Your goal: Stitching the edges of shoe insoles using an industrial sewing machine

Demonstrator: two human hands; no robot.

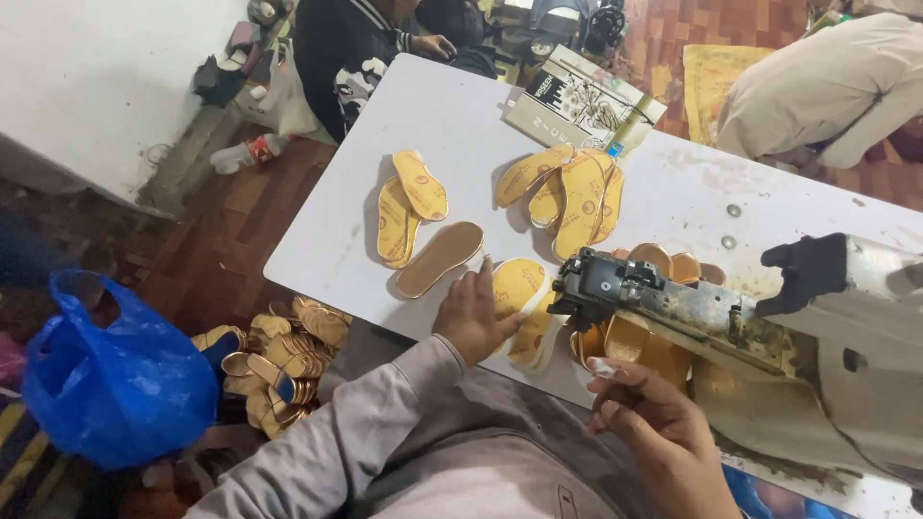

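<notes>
My left hand (pixel 473 317) lies flat, fingers together, on a yellow insole (pixel 520 288) at the near edge of the white table (pixel 327 240). My right hand (pixel 654 428) pinches a small white scrap (pixel 604 366) just below the sewing machine's arm (pixel 673 308), beside more insoles there. Farther off lie a tan insole (pixel 440 259) and two yellow piles (pixel 572 192).

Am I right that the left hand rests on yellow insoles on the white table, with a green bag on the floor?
Not quite: the bag on the floor is blue, as the head view shows. The left hand does rest on yellow insoles on the white table.
</notes>
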